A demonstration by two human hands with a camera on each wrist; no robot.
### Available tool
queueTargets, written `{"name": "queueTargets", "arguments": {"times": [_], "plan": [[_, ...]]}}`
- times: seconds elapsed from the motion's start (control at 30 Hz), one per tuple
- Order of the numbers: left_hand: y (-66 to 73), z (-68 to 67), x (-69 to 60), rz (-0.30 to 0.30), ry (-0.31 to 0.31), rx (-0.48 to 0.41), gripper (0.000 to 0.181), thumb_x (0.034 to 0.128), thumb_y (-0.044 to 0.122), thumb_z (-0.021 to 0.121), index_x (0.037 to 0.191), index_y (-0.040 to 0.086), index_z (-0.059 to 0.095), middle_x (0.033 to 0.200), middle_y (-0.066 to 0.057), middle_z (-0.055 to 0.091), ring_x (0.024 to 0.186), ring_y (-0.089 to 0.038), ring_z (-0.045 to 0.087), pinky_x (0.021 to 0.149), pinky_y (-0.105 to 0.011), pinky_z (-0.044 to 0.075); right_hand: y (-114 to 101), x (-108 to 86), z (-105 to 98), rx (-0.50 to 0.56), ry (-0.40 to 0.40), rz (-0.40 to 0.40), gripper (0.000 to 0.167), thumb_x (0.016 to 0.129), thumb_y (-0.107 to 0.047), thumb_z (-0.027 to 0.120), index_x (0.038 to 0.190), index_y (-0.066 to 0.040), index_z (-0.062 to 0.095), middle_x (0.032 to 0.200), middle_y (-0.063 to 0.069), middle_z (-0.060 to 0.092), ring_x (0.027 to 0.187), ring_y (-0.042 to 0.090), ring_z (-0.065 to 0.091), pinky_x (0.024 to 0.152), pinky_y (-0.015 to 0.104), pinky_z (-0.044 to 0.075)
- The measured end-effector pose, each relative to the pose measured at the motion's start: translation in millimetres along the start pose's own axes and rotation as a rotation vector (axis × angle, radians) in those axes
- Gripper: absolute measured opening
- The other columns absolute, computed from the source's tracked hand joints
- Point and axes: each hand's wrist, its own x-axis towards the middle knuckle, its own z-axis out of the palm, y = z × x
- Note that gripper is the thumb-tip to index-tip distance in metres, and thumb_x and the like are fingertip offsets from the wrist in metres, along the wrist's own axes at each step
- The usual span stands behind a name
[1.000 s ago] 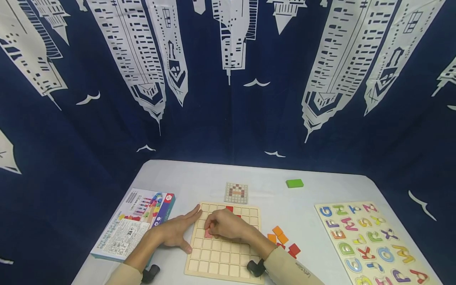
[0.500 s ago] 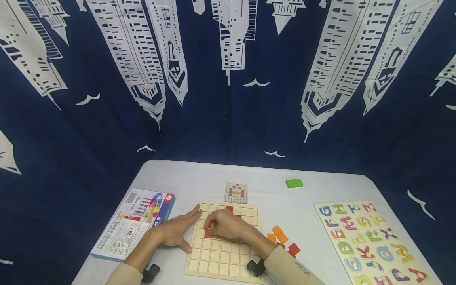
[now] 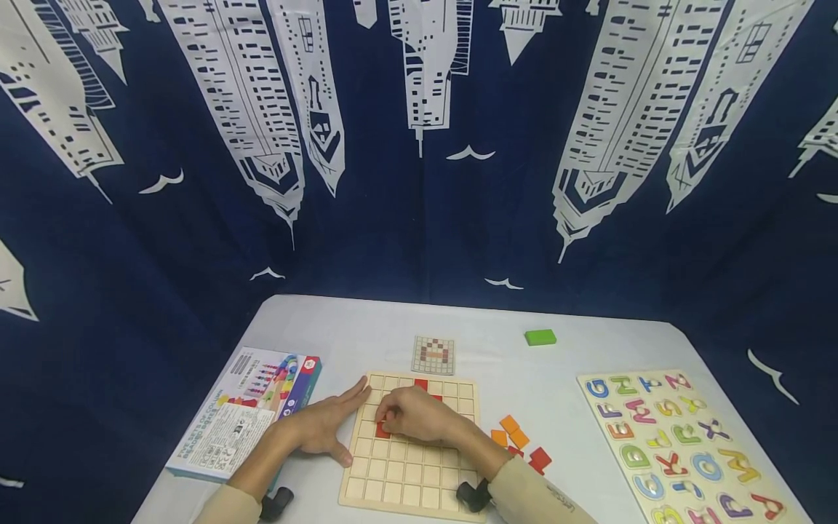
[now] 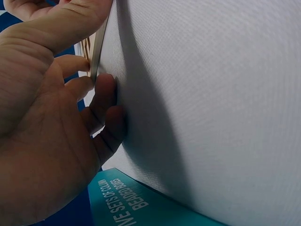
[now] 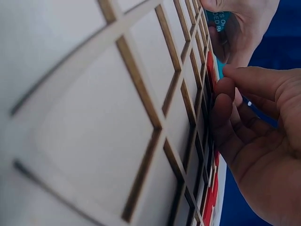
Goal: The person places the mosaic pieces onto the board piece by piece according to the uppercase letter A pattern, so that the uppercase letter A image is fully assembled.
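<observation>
A square-grid wooden board lies on the table in the head view. My left hand braces its left edge, fingers spread and thumb apart. Over the board's middle, my right hand has its fingers curled, the tips at a red square tile on the left side of the grid. In the right wrist view that red tile appears just past the thumb and fingertip, low in its cell. Further red tiles show near the board's top, partly covered by the right hand. The left wrist view shows the left palm.
Loose orange tiles and red tiles lie right of the board. Behind it is a small pattern card. A printed box stands left, a letter puzzle board right, a green block at the back.
The red tile at the right fingertips looked paler and pinkish a second ago, and now appears plain red. Both hands stay almost in the same place.
</observation>
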Motion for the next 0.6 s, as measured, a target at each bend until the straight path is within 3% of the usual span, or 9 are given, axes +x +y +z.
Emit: {"name": "queueTargets", "arguments": {"times": [0.2,0.6], "plan": [[0.6,-0.9,0.2,-0.004,0.0,-0.006,0.118,0.0542,0.052,0.077,0.149,0.016,0.016,0.155,0.002,-0.003,0.136,-0.031,0.02,0.106,-0.051,0.024,3,-6.3,-5,0.041,-0.005,0.039,0.01,0.082,-0.017,0.069,0.09,-0.023,0.069,0.072,-0.013,0.057,0.067,0.001,0.051,0.058,0.018,0.047],[-0.5,-0.5,1.2,-0.002,-0.001,-0.012,0.12,0.0538,0.052,0.077,0.149,0.015,0.015,0.155,0.0,-0.003,0.137,-0.03,0.019,0.106,-0.051,0.024,18,-27.7,-20,0.073,0.034,0.027,0.009,0.083,-0.017,0.068,0.09,-0.021,0.068,0.077,-0.01,0.061,0.071,0.004,0.053,0.062,0.021,0.048]]}}
